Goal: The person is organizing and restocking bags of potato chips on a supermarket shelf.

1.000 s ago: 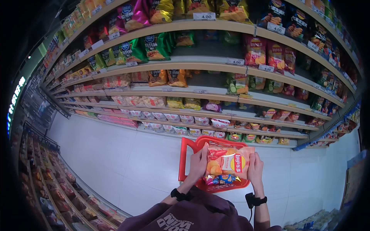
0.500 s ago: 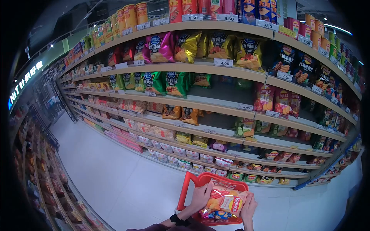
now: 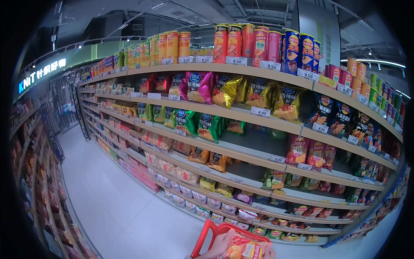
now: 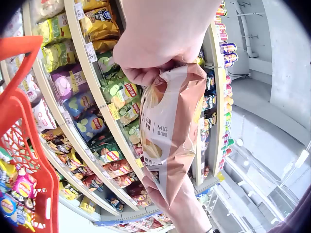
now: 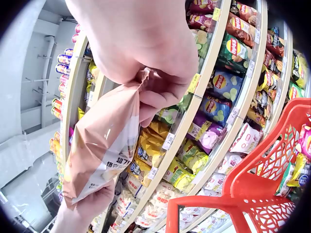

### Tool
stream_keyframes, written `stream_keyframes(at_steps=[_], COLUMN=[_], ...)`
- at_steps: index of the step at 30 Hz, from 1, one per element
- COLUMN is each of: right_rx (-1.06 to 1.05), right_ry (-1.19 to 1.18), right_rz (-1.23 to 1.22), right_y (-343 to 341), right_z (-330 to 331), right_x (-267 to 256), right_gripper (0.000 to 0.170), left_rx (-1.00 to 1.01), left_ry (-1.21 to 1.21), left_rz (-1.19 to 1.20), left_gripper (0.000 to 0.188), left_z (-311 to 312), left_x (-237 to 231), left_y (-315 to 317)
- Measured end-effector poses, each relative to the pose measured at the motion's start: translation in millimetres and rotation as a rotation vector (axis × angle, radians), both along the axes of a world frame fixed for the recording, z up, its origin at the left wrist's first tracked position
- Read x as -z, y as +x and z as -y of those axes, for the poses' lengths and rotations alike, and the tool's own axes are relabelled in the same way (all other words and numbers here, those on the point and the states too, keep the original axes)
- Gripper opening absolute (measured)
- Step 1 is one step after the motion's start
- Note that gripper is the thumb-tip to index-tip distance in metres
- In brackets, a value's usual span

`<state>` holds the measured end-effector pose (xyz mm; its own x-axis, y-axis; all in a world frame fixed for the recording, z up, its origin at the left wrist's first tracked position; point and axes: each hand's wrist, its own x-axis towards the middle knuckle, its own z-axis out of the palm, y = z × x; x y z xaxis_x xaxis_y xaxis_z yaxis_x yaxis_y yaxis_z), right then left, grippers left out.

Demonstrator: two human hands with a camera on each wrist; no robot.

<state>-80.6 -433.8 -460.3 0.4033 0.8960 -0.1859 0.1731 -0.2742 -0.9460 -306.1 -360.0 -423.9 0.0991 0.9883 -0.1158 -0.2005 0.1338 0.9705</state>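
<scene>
A salmon-coloured bag of Lay's potato chips [image 3: 242, 248] is held between both hands at the bottom of the head view. My left hand [image 4: 165, 36] grips one end of it, fingers curled in around the crimped edge. At the opposite end, my right hand [image 5: 141, 41] pinches the gathered corner between thumb and fingers. Below the bag is a red shopping basket [image 5: 238, 187], its handle [image 3: 202, 238] standing up on the left. In the left wrist view several colourful snack packets [image 4: 19, 189] lie inside the basket.
A long shelf unit ahead carries chip bags [image 3: 258, 93] in many colours, with price tags [image 3: 261, 112] along its edges. Chip cans [image 3: 291, 52] line the top. Another shelf [image 3: 34, 172] runs along the left, across a white-floored aisle [image 3: 116, 207].
The head view has tilted upward, so hands, bag and basket now sit lower in it and the top shelf's cans have appeared. Both hands keep holding the chip bag.
</scene>
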Motion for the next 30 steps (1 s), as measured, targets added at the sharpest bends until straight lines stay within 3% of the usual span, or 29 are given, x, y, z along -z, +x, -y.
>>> stream_keyframes(at_steps=[3, 5, 6, 8, 10, 11, 13, 15, 19, 20, 23, 24, 27, 28, 30], right_rx=[-0.040, -0.104, -0.107, -0.084, -0.015, -0.032, -0.013, 0.037, -0.016, -0.016, 0.013, 0.047, 0.023, 0.031, 0.041], right_ry=[-0.004, 0.035, 0.035, 0.104, 0.129, 0.137, 0.138, 0.133, -0.048, -0.083, 0.009, 0.096, 0.010, 0.000, 0.045], right_rz=[-0.011, -0.076, -0.083, 0.022, 0.017, -0.039, -0.001, -0.009, 0.060, 0.113, 0.030, -0.008, 0.050, 0.030, 0.036], right_y=[-7.9, -19.2, -17.6, -15.8, -19.1, -19.7, -24.7, -27.7, -15.5, -11.9, -13.6, -17.7, -13.8, -13.6, -10.6], right_z=[-3.2, 2.2, 0.5, -8.6, 0.3, -2.7, 1.5, 4.4, 11.4, 10.6, 11.8, 14.0, 16.9, 16.7, 12.6], right_x=[1.7, -30.5, -17.1, 19.7, 32.7, 17.5, -8.3, -28.7, -22.1, -6.5, 6.2, 0.5, -13.6, -13.8, 2.2], right_gripper=[0.049, 0.048, 0.050, 0.037, 0.033, 0.033, 0.039, 0.040, 0.045, 0.047, 0.050, 0.048, 0.046, 0.045, 0.046], left_rx=[-0.016, -0.035, -0.096, -0.097, -0.041, -0.060, -0.084, -0.075, -0.007, 0.009, 0.076, 0.140, 0.095, 0.050, 0.057], left_ry=[-0.079, -0.108, -0.059, -0.033, -0.026, -0.027, -0.090, 0.013, -0.025, -0.003, 0.105, 0.184, -0.122, -0.120, -0.033], left_rz=[0.019, -0.041, 0.060, 0.006, -0.026, -0.023, 0.047, 0.037, 0.145, 0.124, -0.264, -0.287, -0.008, -0.107, 0.002], left_gripper=[0.047, 0.047, 0.046, 0.044, 0.042, 0.043, 0.042, 0.043, 0.048, 0.050, 0.039, 0.043, 0.044, 0.042, 0.046], left_z=[5.6, 3.8, 4.3, -0.1, 0.5, 7.9, -2.7, -13.7, -10.6, -17.6, 1.0, 4.4, -11.1, -19.4, -19.2], left_x=[-6.7, 7.4, 3.5, 24.3, 5.2, -19.2, 13.5, 38.6, 31.0, 47.6, -1.5, -19.8, 26.6, 46.1, 39.1], left_y=[-15.0, -21.1, -16.4, -24.8, -23.8, -18.6, -22.6, -26.8, -11.8, -13.7, -13.5, -10.4, -10.8, -15.5, -11.3])
